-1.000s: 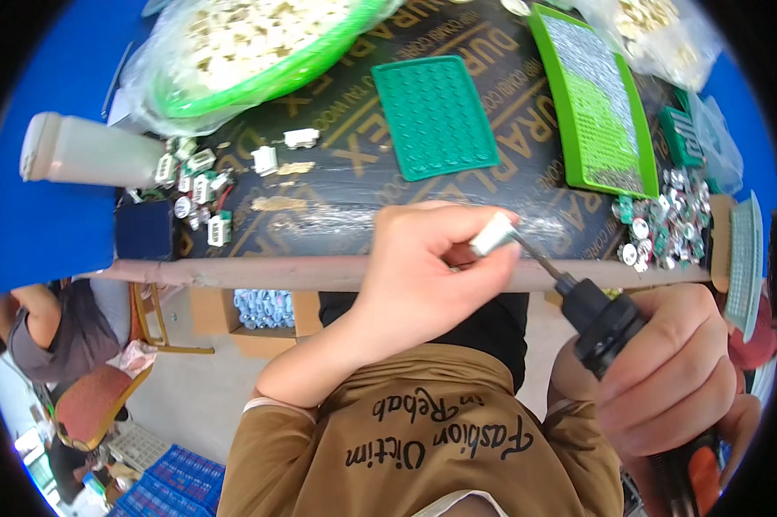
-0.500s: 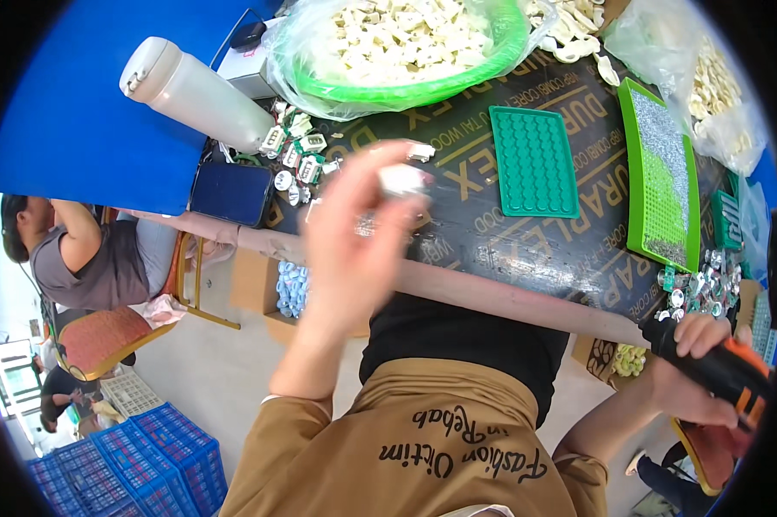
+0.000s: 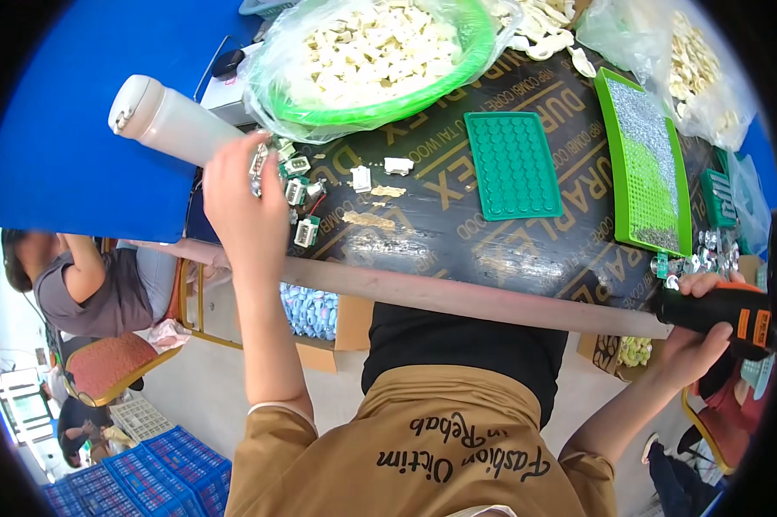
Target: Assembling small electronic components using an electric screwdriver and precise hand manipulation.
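Observation:
My left hand (image 3: 246, 194) is at the left end of the table, beside a white bottle (image 3: 169, 121). Its thumb and fingers curl together over a cluster of small green-and-white parts (image 3: 295, 189); whatever lies between the fingertips is mostly covered. At the right edge, my right hand (image 3: 694, 340) is wrapped round a black-and-orange cordless drill (image 3: 720, 312), which lies sideways by the table's edge. Two small white housings (image 3: 398, 165) lie apart on the dark tabletop, to the right of the cluster.
A bright green basin (image 3: 470, 73) lined with plastic holds many cream pieces. On the table are a teal dimpled tray (image 3: 516, 168) and a lime tray (image 3: 651, 164) of silver screws. Shiny parts (image 3: 720, 250) lie at right. Below stands a carton (image 3: 324, 332) of blue pieces.
My left hand has moved left from mid-table to the cluster; the white piece it carried now appears to lie on the table. The drill has tilted to nearly level in my right hand.

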`<act>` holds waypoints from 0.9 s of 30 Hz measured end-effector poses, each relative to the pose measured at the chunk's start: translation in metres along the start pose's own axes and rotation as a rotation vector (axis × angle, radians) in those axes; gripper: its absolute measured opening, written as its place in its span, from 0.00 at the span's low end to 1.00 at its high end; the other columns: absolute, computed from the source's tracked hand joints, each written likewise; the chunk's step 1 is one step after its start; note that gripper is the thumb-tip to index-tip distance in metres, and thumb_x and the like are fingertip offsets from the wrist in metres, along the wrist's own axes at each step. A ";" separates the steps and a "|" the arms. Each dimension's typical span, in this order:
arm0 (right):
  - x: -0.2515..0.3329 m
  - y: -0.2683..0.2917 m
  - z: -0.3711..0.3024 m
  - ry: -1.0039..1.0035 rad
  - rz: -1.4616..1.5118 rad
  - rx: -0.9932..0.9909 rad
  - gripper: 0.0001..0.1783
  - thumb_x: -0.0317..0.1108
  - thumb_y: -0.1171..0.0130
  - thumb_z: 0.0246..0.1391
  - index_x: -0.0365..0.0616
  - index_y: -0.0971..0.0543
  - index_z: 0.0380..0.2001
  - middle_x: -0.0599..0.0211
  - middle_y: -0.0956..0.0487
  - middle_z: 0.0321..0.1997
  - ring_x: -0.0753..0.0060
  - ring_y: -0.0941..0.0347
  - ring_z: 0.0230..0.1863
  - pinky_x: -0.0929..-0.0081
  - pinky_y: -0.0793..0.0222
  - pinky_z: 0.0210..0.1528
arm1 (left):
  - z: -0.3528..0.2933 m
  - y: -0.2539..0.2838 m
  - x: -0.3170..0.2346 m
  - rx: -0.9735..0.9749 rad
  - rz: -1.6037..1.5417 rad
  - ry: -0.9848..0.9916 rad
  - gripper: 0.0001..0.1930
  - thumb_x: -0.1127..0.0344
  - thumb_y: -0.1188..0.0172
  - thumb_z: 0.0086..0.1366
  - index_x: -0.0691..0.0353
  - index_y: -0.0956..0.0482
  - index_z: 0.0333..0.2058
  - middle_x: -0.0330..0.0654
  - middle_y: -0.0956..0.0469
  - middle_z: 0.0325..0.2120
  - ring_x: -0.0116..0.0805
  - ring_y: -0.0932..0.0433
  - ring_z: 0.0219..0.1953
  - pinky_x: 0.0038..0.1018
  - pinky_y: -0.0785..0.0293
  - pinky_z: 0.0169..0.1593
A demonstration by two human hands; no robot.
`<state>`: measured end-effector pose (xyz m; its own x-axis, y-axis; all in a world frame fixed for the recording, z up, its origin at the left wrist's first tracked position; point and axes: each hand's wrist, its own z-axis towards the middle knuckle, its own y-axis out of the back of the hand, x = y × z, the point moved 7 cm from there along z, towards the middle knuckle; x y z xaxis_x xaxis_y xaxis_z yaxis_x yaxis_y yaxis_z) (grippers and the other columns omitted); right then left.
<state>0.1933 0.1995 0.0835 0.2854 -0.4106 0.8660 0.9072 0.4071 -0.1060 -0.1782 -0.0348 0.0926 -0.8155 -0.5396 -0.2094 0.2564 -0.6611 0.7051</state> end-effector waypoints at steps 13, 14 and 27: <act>-0.015 0.013 -0.008 -0.029 0.038 -0.024 0.38 0.56 0.49 0.47 0.36 0.43 0.51 0.51 0.32 0.44 0.56 0.33 0.44 0.61 0.40 0.49 | -0.021 -0.069 -0.077 0.432 -0.257 -0.167 0.13 0.79 0.50 0.48 0.63 0.27 0.35 0.50 0.28 0.30 0.47 0.29 0.35 0.35 0.33 0.38; -0.018 0.017 -0.009 -0.035 0.070 -0.056 0.40 0.59 0.51 0.46 0.37 0.43 0.51 0.50 0.33 0.46 0.56 0.33 0.45 0.61 0.41 0.50 | -0.020 -0.060 -0.082 0.357 -0.310 -0.180 0.13 0.80 0.52 0.51 0.64 0.27 0.36 0.48 0.29 0.30 0.43 0.28 0.30 0.30 0.32 0.34; -0.008 0.090 -0.021 -0.067 -0.942 -0.175 0.03 0.25 0.45 0.46 0.38 0.25 0.27 0.74 0.27 0.25 0.86 0.36 0.23 0.88 0.40 0.26 | -0.072 -0.071 -0.141 0.735 -1.266 0.224 0.13 0.81 0.53 0.55 0.67 0.27 0.39 0.37 0.36 0.35 0.20 0.37 0.30 0.12 0.43 0.31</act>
<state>0.2796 0.2224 0.0572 -0.5975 -0.4571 0.6588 0.7902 -0.1958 0.5808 -0.0440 0.0500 0.0231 -0.1785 0.0682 -0.9816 -0.9170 -0.3731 0.1409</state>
